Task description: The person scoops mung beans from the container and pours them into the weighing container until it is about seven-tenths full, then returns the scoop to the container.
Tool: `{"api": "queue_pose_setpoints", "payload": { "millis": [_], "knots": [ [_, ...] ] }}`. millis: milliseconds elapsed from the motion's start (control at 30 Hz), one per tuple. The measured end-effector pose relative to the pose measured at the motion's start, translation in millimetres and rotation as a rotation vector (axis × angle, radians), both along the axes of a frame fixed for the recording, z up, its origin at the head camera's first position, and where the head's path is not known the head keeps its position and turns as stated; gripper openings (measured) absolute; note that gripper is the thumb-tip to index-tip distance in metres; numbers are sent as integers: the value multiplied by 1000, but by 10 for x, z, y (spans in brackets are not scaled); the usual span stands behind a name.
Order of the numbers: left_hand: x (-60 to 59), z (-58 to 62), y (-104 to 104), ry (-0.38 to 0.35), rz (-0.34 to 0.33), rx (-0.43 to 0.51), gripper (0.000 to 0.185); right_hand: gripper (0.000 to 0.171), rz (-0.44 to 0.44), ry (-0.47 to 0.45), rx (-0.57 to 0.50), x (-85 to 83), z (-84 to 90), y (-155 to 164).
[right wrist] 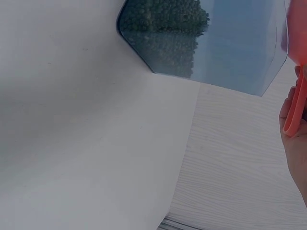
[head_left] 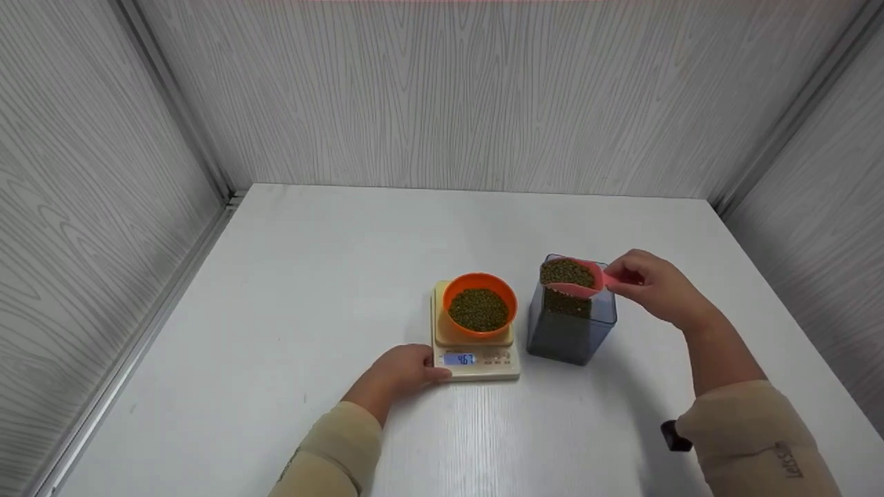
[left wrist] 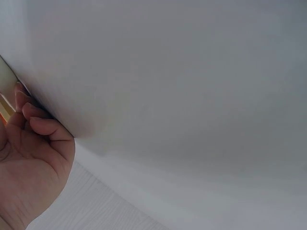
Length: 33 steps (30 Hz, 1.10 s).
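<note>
My left hand (head_left: 400, 373) holds the front left corner of a cream kitchen scale (head_left: 510, 369), thumb on top. Its display (head_left: 458, 359) seems to read 467. On the scale's platform stands an orange bowl (head_left: 476, 280) with green mung beans (head_left: 478, 309) inside. My right hand (head_left: 652, 286) pinches the handle of a pink scoop (head_left: 598, 279), heaped with mung beans (head_left: 568, 272). The scoop is over the mouth of a clear bluish container (head_left: 602, 324), just right of the scale. More beans (right wrist: 163, 17) show through its wall in the right wrist view.
A white table (head_left: 311, 276) carries everything, with grey wood-grain panels (head_left: 442, 96) behind and at both sides. A small black object (head_left: 675, 436) shows beside the right sleeve (head_left: 753, 435).
</note>
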State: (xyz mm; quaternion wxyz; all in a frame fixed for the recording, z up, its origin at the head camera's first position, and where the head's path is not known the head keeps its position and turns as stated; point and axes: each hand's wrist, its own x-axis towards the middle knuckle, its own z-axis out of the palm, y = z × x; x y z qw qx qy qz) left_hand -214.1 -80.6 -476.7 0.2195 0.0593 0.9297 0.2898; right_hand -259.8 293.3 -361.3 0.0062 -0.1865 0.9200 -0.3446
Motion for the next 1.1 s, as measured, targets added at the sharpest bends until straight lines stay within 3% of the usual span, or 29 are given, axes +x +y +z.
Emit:
{"api": "queue_pose_setpoints", "payload": {
  "millis": [567,1100],
  "knots": [
    [8,11,-4,-8,5,20,31,10,105,28,91,-81,99,-480],
    [-6,5,-14,28,-26,13,31,12,128,34,208,-78,180,-640]
  ]
}}
